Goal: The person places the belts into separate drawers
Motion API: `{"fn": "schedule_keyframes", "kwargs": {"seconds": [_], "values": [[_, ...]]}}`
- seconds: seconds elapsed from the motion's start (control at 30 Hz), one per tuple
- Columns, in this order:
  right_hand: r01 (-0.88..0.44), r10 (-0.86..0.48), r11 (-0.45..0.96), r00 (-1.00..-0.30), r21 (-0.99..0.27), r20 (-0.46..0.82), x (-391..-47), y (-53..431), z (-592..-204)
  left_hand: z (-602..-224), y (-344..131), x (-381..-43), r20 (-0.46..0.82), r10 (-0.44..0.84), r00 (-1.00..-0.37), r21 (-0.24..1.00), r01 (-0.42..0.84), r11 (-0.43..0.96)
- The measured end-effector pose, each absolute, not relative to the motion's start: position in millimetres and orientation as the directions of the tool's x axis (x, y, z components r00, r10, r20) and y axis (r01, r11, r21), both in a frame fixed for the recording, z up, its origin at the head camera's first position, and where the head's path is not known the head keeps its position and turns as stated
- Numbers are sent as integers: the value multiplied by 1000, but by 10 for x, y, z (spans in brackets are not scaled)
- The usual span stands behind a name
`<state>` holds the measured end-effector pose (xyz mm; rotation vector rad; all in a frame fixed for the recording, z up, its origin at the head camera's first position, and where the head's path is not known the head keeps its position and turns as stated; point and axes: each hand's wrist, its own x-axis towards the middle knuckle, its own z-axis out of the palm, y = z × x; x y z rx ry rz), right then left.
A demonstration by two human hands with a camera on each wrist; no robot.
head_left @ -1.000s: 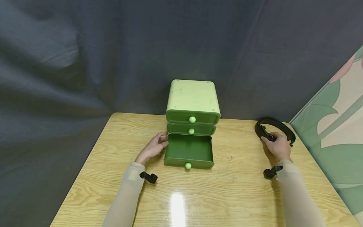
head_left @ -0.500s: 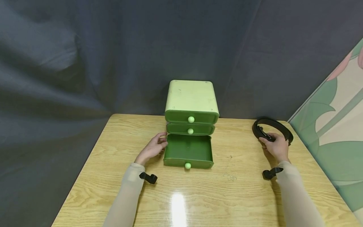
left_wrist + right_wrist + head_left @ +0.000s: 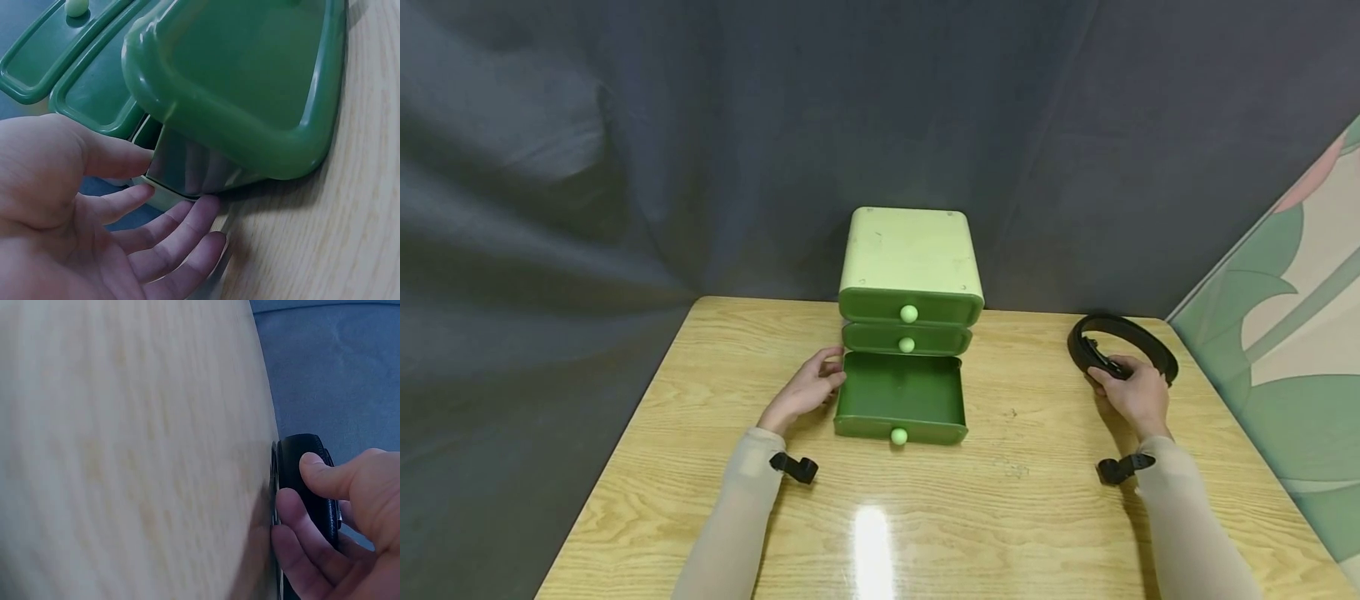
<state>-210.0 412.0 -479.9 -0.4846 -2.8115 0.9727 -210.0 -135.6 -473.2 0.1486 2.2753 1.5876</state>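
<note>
A coiled black belt [image 3: 1138, 333] stands on its edge near the table's back right corner. My right hand [image 3: 1138, 396] grips the near side of its coil, thumb on one face and fingers on the other in the right wrist view. To the left is a small chest of drawers [image 3: 913, 250] with a pale green top. Its bottom drawer [image 3: 898, 392] is pulled out and bare inside. Beside that drawer's left side, my left hand [image 3: 805, 390] has its fingers loosely bent. In the left wrist view, fingertips [image 3: 208, 203] lie right at the chest's lower edge.
The two upper drawers [image 3: 907, 337] have round light green knobs. Dark cloth [image 3: 925, 108] hangs behind the wooden table [image 3: 1000, 517]. A leaf-patterned panel [image 3: 1300, 367] borders the right edge. Small black camera mounts [image 3: 1120, 469] sit on both wrists.
The belt and my right hand have shifted very slightly, with the grip kept. My left hand and the drawers stay as they were; the head view sways a little.
</note>
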Motion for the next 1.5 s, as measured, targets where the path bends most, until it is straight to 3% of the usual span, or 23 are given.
{"fn": "schedule_keyframes", "kwargs": {"seconds": [0.6,1.5], "values": [[187,286,813,-953,-551,98,-1929,4012,-4752,-4697,-1376,-2098,-236,279,-931,918,-120,377],[43,188,838,-959,-544,214,-1657,3733,-4563,-4662,-1353,-2092,-236,312,-920,921,-109,374]]}}
